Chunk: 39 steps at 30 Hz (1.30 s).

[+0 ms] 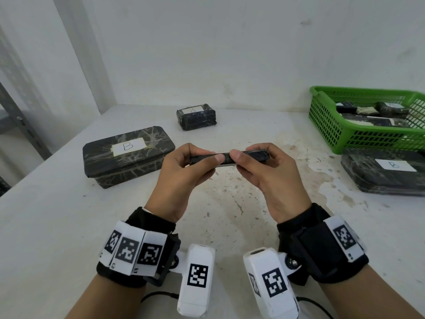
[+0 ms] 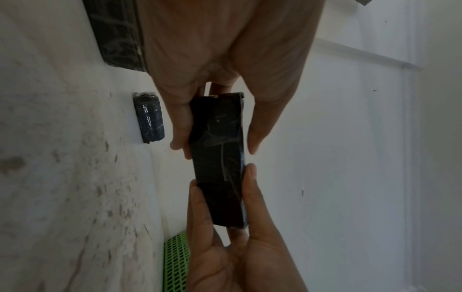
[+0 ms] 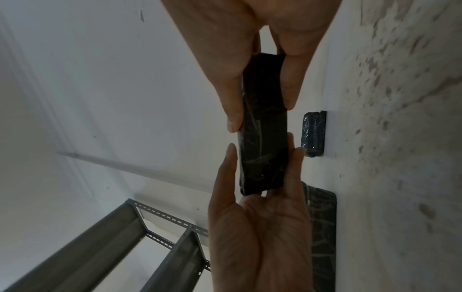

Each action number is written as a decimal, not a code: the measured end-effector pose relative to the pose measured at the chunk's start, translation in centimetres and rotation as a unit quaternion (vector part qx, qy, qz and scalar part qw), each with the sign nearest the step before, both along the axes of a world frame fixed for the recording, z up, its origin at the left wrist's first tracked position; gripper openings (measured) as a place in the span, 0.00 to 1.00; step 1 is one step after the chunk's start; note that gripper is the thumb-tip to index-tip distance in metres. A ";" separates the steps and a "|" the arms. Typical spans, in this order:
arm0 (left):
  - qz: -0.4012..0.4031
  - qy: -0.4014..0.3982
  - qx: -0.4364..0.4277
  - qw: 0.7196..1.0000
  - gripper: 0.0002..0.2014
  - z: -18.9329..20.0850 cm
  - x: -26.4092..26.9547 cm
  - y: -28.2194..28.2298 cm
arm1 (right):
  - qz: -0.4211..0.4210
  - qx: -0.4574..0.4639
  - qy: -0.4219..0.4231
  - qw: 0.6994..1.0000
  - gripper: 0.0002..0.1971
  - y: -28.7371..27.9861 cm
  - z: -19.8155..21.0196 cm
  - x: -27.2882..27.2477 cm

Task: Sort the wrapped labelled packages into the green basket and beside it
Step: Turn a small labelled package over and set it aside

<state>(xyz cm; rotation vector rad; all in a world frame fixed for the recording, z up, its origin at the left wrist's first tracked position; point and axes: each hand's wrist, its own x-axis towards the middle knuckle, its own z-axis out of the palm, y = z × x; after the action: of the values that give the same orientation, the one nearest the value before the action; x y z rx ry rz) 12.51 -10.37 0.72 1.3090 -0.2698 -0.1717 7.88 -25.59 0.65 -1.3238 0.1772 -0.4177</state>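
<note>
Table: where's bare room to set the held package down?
Bare table in front of the left B box, and between the small A package and the green basket. Crowded at right, around the basket and second B box.

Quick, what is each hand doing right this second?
Left hand: closed, pinching one end of the slim black plastic-wrapped package.
Right hand: closed, pinching the other end of the same package.
</note>
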 end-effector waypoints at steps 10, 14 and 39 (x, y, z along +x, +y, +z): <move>0.009 -0.004 -0.019 1.000 0.10 -0.4 0.1 -0.2 | -0.023 -0.064 -0.004 0.998 0.29 0.1 -0.7 0.3; 0.000 0.026 -0.084 0.996 0.19 0.0 0.5 0.0 | -0.017 -0.059 -0.040 0.997 0.26 0.1 -0.3 0.2; 0.003 0.043 -0.102 0.994 0.11 -0.1 1.3 0.9 | 0.062 0.059 -0.031 0.996 0.12 -1.0 0.3 0.5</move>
<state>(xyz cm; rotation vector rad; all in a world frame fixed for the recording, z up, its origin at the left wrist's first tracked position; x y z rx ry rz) 13.77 -9.48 0.66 1.0976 -0.2039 -0.1904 8.41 -26.57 0.99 -1.1978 0.0661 -0.3387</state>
